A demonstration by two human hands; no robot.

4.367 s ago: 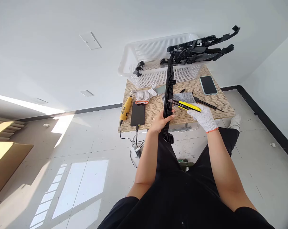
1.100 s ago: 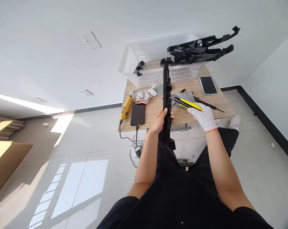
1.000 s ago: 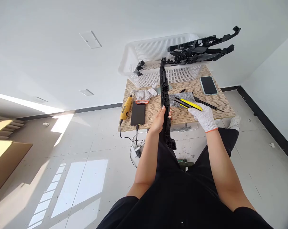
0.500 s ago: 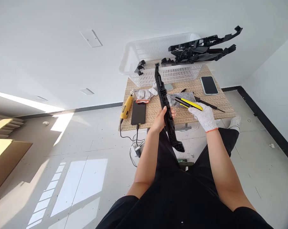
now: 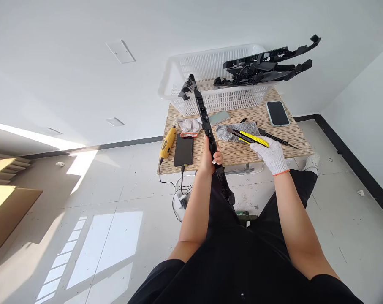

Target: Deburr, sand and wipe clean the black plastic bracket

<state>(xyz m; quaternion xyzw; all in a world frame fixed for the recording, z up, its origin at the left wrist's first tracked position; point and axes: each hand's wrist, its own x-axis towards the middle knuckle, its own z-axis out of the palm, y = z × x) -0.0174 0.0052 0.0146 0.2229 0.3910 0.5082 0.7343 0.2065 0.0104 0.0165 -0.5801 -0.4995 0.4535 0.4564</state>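
My bare left hand is wrapped round a long black plastic trim piece. The piece slants from the basket's front rim down over my lap. My right hand, in a white knitted glove with an orange cuff, grips a yellow and black utility knife. The knife points left, above a crumpled grey glove on the table. A white glove lies behind the trim piece, with a pale green flat block to its right.
A white plastic basket at the back of the wooden table holds several black trim pieces. On the left lie a yellow rotary tool and a corded black device; a phone lies at right. Cardboard stands far left.
My left hand has turned the trim piece, and its upper end has swung left and up towards the basket. More of the green block shows. My right hand and the knife have hardly moved.
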